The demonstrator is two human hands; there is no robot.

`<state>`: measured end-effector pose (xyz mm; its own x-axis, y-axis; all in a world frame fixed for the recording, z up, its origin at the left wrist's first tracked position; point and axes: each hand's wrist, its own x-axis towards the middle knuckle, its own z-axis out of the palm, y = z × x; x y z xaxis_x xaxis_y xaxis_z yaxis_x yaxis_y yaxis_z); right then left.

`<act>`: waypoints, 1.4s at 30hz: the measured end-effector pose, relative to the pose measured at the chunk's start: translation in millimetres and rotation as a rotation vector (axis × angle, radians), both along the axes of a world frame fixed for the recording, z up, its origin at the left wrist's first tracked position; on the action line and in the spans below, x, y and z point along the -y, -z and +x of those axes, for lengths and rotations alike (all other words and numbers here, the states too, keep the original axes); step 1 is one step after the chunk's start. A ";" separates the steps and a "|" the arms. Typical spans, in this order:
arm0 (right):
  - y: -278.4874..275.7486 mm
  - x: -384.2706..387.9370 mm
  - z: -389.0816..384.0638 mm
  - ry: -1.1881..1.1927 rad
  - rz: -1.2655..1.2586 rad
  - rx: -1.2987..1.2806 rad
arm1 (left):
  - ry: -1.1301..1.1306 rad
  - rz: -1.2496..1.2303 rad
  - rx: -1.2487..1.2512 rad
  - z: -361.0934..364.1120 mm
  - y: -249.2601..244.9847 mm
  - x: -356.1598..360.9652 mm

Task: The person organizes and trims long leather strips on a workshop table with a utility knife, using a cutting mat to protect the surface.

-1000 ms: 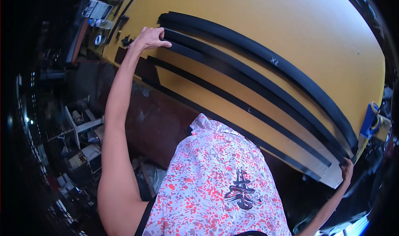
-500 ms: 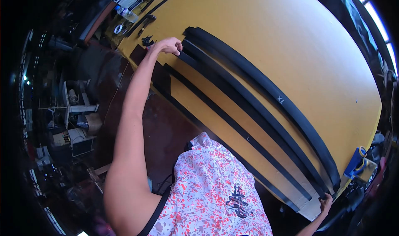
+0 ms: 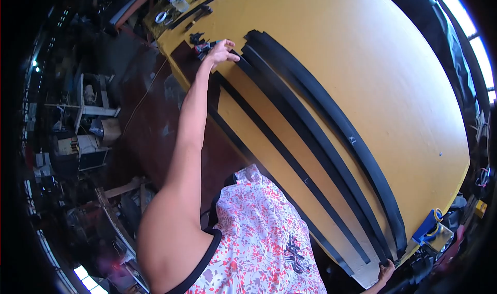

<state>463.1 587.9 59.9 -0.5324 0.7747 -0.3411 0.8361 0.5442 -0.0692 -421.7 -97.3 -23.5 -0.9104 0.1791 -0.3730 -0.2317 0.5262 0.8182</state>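
Note:
Several long black strips with a leather-like look lie side by side along a yellow work table. My left hand [image 3: 223,53] is at the far left end of a middle black strip [image 3: 310,141], thumb and fingers apart, the thumb close to or touching its edge. At the near right end of the same strip, the fingers of my right hand [image 3: 385,269] are closed on it; part of that hand is hidden. Beyond it lies a wide black strip marked XL [image 3: 331,102]. Closer to me is a narrow strip marked L [image 3: 287,156], with another black strip [image 3: 235,138] along the table's front edge.
The yellow table [image 3: 393,71] extends away from me. Blue-handled scissors [image 3: 429,229] are at its right corner. A hammer-like tool [image 3: 199,17], a white tape roll [image 3: 161,17] and a clear bottle [image 3: 179,3] lie at the far left. A wooden stand [image 3: 98,110] is on the floor.
My view has turned, so the table appears shifted. The fingers of my left hand, curled down at the strip's end before, are now spread. My right hand stays at the other end.

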 end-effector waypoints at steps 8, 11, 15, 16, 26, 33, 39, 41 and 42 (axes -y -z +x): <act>7.3 -16.3 7.8 0.019 -0.025 -0.052 | 0.003 0.027 -0.037 -0.6 10.2 -3.9; 7.6 -6.1 0.6 0.016 0.006 0.002 | -0.055 0.004 -0.097 3.7 14.4 -8.6; 17.4 -2.9 4.1 0.022 0.076 0.009 | -0.109 -0.037 -0.170 0.9 37.9 -9.7; 23.8 -7.4 1.0 0.016 0.074 0.000 | -0.106 -0.112 -0.181 4.0 37.3 -12.5; 16.5 14.4 -11.8 -0.026 0.321 0.184 | -0.204 -0.092 -0.262 28.8 51.6 -24.1; 65.5 13.1 19.4 -0.047 0.352 -0.072 | -0.411 0.156 -0.150 40.7 74.6 -37.8; 45.0 55.6 -15.6 0.102 0.480 0.105 | -0.529 0.324 0.113 57.8 109.5 -39.6; 39.7 58.9 -21.2 0.138 0.455 0.140 | -0.504 0.300 0.088 74.6 94.5 -54.4; 44.6 57.2 -16.0 0.106 0.485 0.143 | -0.493 0.299 0.083 72.1 98.4 -51.2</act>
<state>447.1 530.8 15.2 -0.4168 0.9090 0.0072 0.8710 0.3971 0.2894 -349.6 -46.2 -121.9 -0.8828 -0.1500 -0.4452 -0.4605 0.0884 0.8833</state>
